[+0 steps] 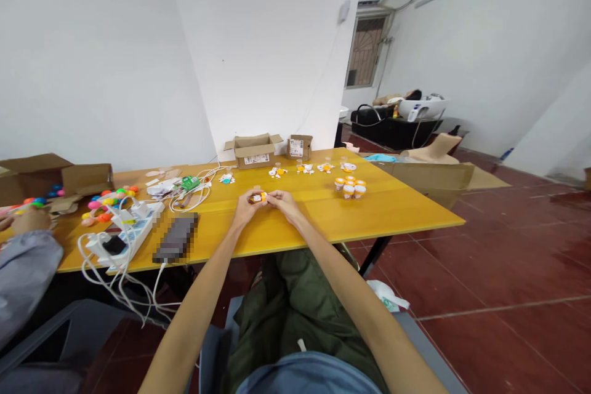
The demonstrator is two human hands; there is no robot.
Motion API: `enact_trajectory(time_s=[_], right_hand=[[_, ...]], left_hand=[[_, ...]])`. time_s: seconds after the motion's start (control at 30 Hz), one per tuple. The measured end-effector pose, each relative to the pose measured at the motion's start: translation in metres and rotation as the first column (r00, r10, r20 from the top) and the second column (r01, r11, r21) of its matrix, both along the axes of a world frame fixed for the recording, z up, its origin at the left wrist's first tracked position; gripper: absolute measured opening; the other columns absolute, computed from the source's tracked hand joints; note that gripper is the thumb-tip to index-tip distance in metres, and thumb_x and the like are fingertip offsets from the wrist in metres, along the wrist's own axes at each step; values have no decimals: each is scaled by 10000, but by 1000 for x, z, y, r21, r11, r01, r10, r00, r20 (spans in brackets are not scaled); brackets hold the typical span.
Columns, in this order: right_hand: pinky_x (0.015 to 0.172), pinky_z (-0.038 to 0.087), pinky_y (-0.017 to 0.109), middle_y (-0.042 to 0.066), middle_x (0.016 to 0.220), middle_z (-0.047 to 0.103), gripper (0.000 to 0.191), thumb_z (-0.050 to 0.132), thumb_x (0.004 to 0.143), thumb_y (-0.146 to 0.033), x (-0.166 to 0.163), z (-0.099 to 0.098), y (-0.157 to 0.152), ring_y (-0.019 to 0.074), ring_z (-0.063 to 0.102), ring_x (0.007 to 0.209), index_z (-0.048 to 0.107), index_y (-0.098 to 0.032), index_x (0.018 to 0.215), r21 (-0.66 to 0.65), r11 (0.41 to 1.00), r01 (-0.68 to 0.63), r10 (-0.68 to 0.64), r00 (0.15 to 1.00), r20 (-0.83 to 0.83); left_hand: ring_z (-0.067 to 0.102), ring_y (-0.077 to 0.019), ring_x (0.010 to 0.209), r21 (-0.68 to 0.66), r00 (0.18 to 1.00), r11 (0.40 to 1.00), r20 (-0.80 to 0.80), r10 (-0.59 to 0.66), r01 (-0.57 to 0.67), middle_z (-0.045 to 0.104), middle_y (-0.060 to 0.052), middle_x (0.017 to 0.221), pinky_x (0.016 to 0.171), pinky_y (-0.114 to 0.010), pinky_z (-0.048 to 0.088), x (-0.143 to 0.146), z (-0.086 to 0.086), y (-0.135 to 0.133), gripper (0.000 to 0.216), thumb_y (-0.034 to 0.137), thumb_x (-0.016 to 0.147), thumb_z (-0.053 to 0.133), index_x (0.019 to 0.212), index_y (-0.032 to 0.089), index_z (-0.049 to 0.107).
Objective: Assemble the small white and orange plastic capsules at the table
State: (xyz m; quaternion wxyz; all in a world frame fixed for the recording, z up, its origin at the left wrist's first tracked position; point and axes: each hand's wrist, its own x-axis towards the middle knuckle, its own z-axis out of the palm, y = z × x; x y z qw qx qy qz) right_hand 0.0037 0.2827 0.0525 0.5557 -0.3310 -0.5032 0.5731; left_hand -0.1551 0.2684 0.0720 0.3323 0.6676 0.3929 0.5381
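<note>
Near: lap in green trousers (295, 308), forearms stretched to the table's near edge.
Left hand (247, 204) and right hand (281, 200): met at mid-table, fingertips of both pinched on one small orange-and-white piece (258, 197), held just above the yellow table (323, 225).
Step in hand, by the look: fitting or pressing the piece between the fingers. Fine, steady fingertip grip called for, given so small a part.
Left of hands: blurred phone (176, 237), white power strip (132, 231), tangled cables (194, 194), coloured balls (108, 200); another person's grey sleeve (23, 277).
Right of hands: cluster of orange-and-white cups (349, 187).
Far edge: row of loose small parts (305, 168), two open cardboard boxes (253, 151).
Beyond: white pillar (268, 43), red tiled floor (508, 271), barred window (364, 52).
</note>
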Motion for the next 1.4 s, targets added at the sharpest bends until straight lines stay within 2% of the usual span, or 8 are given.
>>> enact_trajectory(time_s=[0.43, 0.67, 1.0, 1.4], right_hand=[[704, 536, 299, 28, 722, 740, 330, 886, 549, -429, 1, 0, 0, 164, 668, 691, 698, -204, 701, 4, 1000, 3, -3, 1000, 15], [698, 533, 302, 22, 743, 751, 321, 863, 586, -414, 2, 3, -3, 163, 659, 671, 758, -213, 813, 25, 1000, -13, 12, 999, 33], [779, 539, 317, 39, 883, 784, 279, 856, 591, -357, 3, 0, -1, 203, 701, 844, 766, -223, 819, 74, 997, -6, 3, 999, 40], [778, 534, 323, 29, 861, 777, 273, 835, 598, -389, 3, 3, -5, 201, 689, 823, 775, -231, 812, 75, 997, 8, -12, 999, 48]], left_hand=[[696, -237, 946, -13, 1000, 1000, -3, -7, 6, 756, -58, 998, 918, -396, 543, 1, 3, -3, 298, 311, 619, 823, 887, 205, 747], [694, -231, 933, 1, 1000, 1000, -5, -2, 2, 751, -48, 982, 901, -389, 544, 1, 4, -4, 277, 299, 624, 818, 875, 206, 744], [701, -234, 906, -25, 1000, 999, 3, 22, -22, 760, -52, 947, 874, -391, 556, 1, 0, -1, 284, 320, 625, 837, 868, 202, 747], [705, -236, 895, -7, 1000, 1000, -4, 15, -15, 761, -53, 948, 865, -386, 560, 3, 1, -2, 271, 326, 635, 829, 866, 203, 759]])
